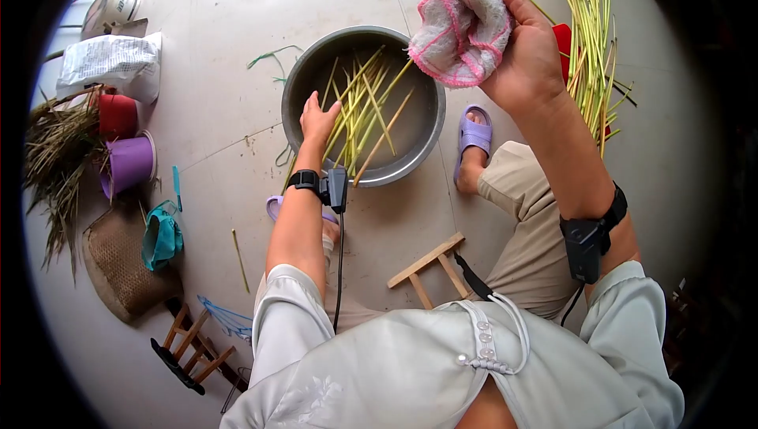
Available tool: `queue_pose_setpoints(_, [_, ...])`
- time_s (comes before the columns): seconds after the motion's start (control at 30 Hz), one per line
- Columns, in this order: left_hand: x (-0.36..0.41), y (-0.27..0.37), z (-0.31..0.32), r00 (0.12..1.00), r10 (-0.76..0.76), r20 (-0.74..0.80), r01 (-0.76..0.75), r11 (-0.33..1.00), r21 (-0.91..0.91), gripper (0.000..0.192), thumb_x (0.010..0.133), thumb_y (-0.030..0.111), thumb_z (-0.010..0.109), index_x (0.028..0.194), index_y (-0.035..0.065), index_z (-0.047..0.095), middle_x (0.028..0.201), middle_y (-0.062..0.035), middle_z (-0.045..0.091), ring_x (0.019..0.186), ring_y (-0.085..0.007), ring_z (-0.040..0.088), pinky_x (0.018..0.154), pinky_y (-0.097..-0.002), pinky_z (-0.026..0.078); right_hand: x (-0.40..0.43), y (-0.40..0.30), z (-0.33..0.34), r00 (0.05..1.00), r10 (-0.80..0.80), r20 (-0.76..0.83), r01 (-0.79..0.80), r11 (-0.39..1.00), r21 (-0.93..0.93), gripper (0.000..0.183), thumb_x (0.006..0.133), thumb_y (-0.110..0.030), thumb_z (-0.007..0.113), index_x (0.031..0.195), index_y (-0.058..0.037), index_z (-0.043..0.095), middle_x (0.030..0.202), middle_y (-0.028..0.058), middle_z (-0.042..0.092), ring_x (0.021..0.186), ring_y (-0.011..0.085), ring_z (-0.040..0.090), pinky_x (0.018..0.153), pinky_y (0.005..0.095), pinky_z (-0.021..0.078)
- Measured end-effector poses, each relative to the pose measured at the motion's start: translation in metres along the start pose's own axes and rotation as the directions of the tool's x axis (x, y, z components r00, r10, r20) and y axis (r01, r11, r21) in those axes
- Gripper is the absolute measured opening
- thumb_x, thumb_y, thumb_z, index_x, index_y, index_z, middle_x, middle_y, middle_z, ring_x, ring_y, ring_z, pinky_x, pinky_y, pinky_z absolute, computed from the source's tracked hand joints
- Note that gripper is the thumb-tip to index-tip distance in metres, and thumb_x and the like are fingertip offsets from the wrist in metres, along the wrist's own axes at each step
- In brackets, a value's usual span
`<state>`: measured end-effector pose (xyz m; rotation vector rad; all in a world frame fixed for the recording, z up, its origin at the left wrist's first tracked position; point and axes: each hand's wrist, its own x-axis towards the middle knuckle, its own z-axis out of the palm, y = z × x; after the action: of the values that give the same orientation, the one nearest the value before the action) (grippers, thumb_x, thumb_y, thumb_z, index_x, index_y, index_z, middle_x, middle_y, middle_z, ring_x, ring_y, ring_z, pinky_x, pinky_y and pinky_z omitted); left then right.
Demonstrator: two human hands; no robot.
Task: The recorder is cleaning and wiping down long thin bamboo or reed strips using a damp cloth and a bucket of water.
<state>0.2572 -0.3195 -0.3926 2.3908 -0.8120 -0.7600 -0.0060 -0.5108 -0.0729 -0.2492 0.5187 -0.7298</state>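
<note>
My right hand (530, 56) grips a crumpled white cloth (459, 32) with pink stitched edges, raised over the right rim of a round metal basin (435, 139). One green stalk (388, 94) reaches from the basin up to the cloth's lower edge; whether it is pinched inside is hidden. Murky water and several loose green and yellowish stalks (355, 115) lie in the basin, some leaning over its near rim. My left hand (318, 118) is at the basin's left side beside these stalks, thumb apart from the fingers, with nothing plainly held.
A long bundle of green stalks (586, 56) lies at right over something red (561, 50). At left stand a white sack (109, 65), a purple bucket (131, 162), dry plant stems (59, 151) and a woven basket (124, 257). A small wooden stool (429, 260) is between my legs.
</note>
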Motion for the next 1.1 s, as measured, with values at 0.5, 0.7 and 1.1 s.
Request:
queue_pose_setpoints(0.5, [-0.001, 0.026, 0.048, 0.948, 0.312, 0.066, -0.258, 0.629, 0.734, 0.094, 0.071, 0.017, 0.071, 0.148, 0.0326, 0.02, 0.152, -0.0118, 0.022, 0.132, -0.0404, 0.034, 0.099, -0.0661, 0.029, 0.024, 0.031, 0.003, 0.989, 0.127, -0.072, -0.137, 0.978, -0.159, 0.034, 0.097, -0.029, 0.047, 0.113, -0.001, 0.059, 0.109, 0.0101, 0.064, 0.105, 0.0228, 0.059, 0.1, 0.039, 0.0423])
queue_pose_setpoints(0.7, [0.009, 0.011, 0.068, 0.973, 0.031, 0.229, -0.169, 0.771, 0.614, 0.072, 0.083, 0.008, 0.051, 0.148, 0.0227, 0.022, 0.103, -0.0205, 0.063, 0.086, -0.0389, 0.066, 0.071, -0.0464, 0.053, 0.023, 0.045, 0.018, 0.979, 0.162, -0.122, -0.184, 0.963, -0.198, 0.034, 0.097, -0.029, 0.046, 0.112, -0.0008, 0.059, 0.109, 0.0101, 0.064, 0.104, 0.0228, 0.059, 0.099, 0.0389, 0.0432])
queue_pose_setpoints(1.1, [0.007, 0.0, -0.115, 0.954, 0.103, 0.283, -0.113, 0.993, 0.019, 0.043, 0.083, 0.008, 0.06, 0.126, 0.0077, 0.055, 0.12, -0.0161, 0.06, 0.113, -0.0266, 0.057, 0.094, -0.035, 0.046, 0.014, 0.041, 0.003, 0.969, 0.235, 0.075, -0.224, 0.966, -0.132, 0.036, 0.098, -0.027, 0.042, 0.112, 0.0031, 0.057, 0.112, 0.0127, 0.062, 0.106, 0.0252, 0.058, 0.101, 0.0401, 0.0428])
